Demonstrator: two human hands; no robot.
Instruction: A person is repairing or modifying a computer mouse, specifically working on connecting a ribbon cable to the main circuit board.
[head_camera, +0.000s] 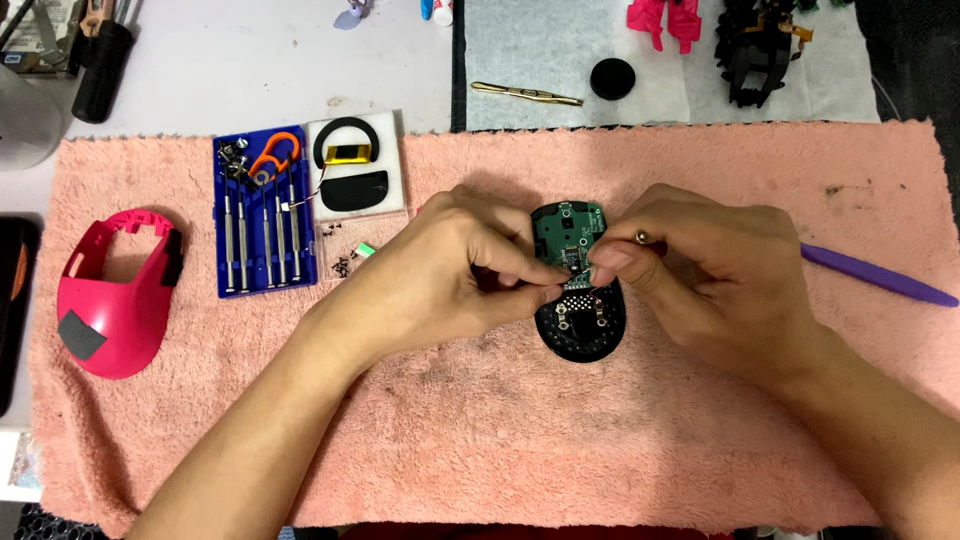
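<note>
A black mouse base (580, 325) with a green circuit board (565, 228) lies on the pink towel (500, 430). My left hand (450, 275) pinches a small part at the board's middle from the left. My right hand (705, 275) meets it from the right, thumb and forefinger closed on the same small spot, a slim tool tip showing between its fingers. What exactly is pinched is too small to tell.
A pink mouse shell (112, 295) lies at the left. Beside it sit a blue case of small screwdrivers (262, 215), a white tray with a battery (355, 165), loose screws (338, 262). A purple pry tool (875, 275) lies right; tweezers (525, 94) and black parts (755, 50) at back.
</note>
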